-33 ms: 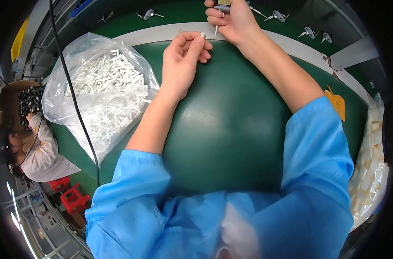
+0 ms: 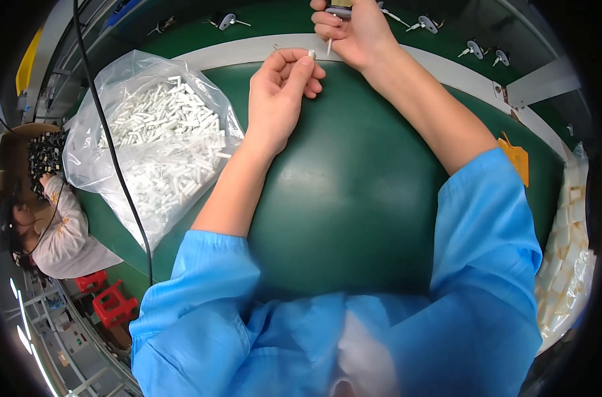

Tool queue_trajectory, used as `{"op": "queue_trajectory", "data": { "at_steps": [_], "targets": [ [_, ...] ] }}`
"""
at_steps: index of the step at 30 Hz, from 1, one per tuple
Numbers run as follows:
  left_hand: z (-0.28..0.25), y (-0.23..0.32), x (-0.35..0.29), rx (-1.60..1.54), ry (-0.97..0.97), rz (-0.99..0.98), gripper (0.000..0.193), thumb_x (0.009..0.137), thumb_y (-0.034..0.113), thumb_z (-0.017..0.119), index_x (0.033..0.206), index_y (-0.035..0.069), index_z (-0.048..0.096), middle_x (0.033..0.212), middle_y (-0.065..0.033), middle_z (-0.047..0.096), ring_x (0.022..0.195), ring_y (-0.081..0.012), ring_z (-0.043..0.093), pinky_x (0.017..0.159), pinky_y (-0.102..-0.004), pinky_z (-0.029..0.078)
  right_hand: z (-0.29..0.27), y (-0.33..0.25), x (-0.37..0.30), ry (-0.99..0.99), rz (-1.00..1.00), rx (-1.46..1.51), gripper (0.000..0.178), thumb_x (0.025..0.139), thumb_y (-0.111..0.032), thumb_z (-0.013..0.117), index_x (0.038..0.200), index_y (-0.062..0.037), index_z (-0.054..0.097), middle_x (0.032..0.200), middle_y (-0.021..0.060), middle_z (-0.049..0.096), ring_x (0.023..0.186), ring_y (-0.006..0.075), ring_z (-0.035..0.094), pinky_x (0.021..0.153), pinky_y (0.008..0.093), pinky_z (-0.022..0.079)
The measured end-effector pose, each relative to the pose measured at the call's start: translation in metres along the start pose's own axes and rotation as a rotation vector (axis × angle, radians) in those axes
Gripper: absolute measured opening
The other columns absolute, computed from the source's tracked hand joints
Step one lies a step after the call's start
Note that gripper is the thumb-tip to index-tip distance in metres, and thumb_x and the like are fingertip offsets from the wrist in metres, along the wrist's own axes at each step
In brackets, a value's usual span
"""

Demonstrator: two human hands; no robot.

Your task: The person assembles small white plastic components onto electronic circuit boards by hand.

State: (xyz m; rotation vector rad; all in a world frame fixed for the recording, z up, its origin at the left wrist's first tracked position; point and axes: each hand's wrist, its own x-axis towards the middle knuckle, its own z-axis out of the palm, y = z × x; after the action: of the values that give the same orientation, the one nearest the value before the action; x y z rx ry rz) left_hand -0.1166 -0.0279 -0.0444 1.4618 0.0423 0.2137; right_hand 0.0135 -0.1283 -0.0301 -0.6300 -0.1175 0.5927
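Green tabletop [image 2: 354,178] below | pinching sm. wht cyl. pc. [image 2: 311,53] w/ L hand [image 2: 279,89] | clasping grey disc part [image 2: 340,12] w/ wht stem [image 2: 329,46] in R hand [image 2: 363,34]

I count one small white piece [image 2: 311,54] in the left hand [image 2: 278,92], one stemmed disc [image 2: 339,12] in the right hand [image 2: 360,33], and at least four further discs [image 2: 471,49]. Clear bags [image 2: 86,162]: two. Red stools [image 2: 114,306]: two. Cardboard box [image 2: 11,149]: one. Bagged white pieces [image 2: 175,126]: too many to count.
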Motion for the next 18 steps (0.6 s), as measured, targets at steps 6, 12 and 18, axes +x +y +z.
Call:
{"op": "queue_trajectory", "data": {
  "at_steps": [6, 12, 18],
  "targets": [
    [0.004, -0.001, -0.004, -0.033, 0.026, -0.074, 0.019, 0.093, 0.016, 0.054, 0.101, -0.001, 0.056, 0.083, -0.0048, 0.061, 0.069, -0.0091, 0.052, 0.064, -0.0205, 0.043, 0.010, 0.003, -0.005, -0.045, 0.024, 0.127, 0.018, 0.089, -0.022, 0.052, 0.085, -0.0050, 0.056, 0.067, 0.0019, 0.051, 0.041, 0.0078, 0.035, 0.034, 0.0204, 0.023],
    [0.006, 0.000, -0.005, -0.035, 0.028, -0.086, 0.019, 0.093, 0.016, 0.055, 0.101, -0.002, 0.057, 0.082, -0.0048, 0.060, 0.069, -0.0095, 0.052, 0.065, -0.0209, 0.043, 0.015, -0.002, -0.008, -0.037, -0.045, 0.159, 0.020, 0.091, -0.022, 0.050, 0.085, -0.0039, 0.055, 0.067, 0.0026, 0.051, 0.042, 0.0082, 0.034, 0.035, 0.0207, 0.023],
    [0.003, -0.001, -0.003, -0.038, 0.013, -0.078, 0.019, 0.093, 0.015, 0.055, 0.102, -0.002, 0.057, 0.082, -0.0050, 0.060, 0.069, -0.0096, 0.052, 0.065, -0.0213, 0.044, 0.017, 0.005, -0.011, -0.045, -0.025, 0.123, 0.021, 0.092, -0.023, 0.048, 0.087, -0.0035, 0.055, 0.068, 0.0029, 0.051, 0.044, 0.0084, 0.035, 0.037, 0.0205, 0.025]
  ]
}}
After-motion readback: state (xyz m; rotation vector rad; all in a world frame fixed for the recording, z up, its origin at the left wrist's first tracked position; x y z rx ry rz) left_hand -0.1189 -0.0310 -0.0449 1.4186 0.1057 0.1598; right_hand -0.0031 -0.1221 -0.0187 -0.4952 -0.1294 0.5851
